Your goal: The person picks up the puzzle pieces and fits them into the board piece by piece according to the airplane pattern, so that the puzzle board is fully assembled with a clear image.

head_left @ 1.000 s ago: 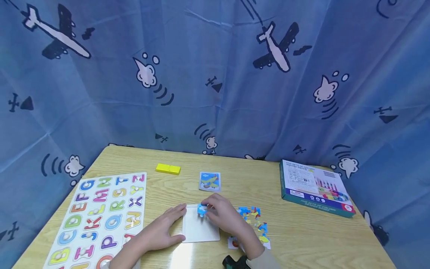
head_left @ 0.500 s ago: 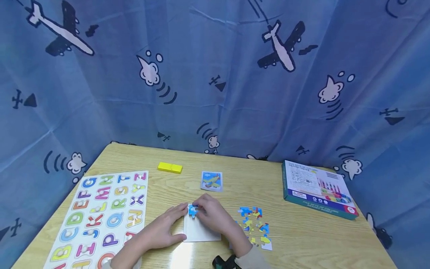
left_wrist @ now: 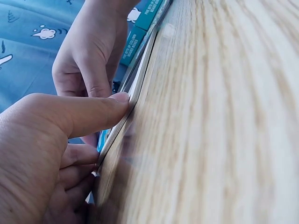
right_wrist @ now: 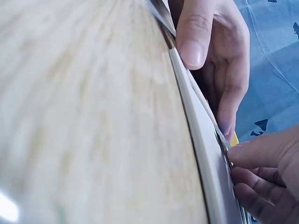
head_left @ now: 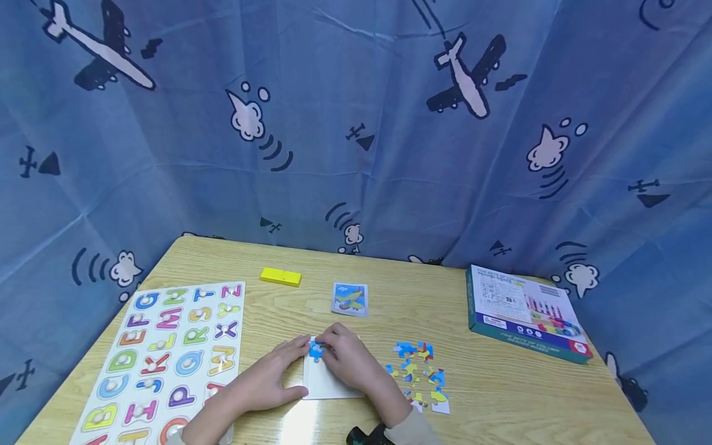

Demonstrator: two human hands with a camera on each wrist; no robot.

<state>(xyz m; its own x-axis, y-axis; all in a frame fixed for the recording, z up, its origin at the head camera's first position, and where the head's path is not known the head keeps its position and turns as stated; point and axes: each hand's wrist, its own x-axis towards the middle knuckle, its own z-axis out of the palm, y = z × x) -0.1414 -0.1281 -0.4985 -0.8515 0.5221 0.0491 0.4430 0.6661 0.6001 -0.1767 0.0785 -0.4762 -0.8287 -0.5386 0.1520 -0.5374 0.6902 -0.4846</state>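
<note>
Blue puzzle piece (head_left: 315, 351): it had moved left since 1 second earlier, and we now saw it over the far-left corner of the white tray (head_left: 329, 384), just beside the fingertips of our left hand (head_left: 274, 375); flat or tilted, we could not tell.
Right hand (head_left: 343, 356): we had thumb and fingertips drawn together, pinching the piece by its right side.
Left fingers: we had them spread wide along the tray's left edge, fingertips by the far corner, thumb at the near corner, bracing it and pinching nothing.
Loose pieces (head_left: 410, 371): these lay to the right of the right fingers, off the tray.
Picture card (head_left: 350, 300): it lay beyond the right fingertips, apart from them.
Corner risk: we judged that left fingertips overlapping the rim could block the piece, or a wrong turn could leave it askew.
Sleeve risk: our right sleeve (head_left: 414, 431), swinging outward, could scatter the loose pieces.
</note>
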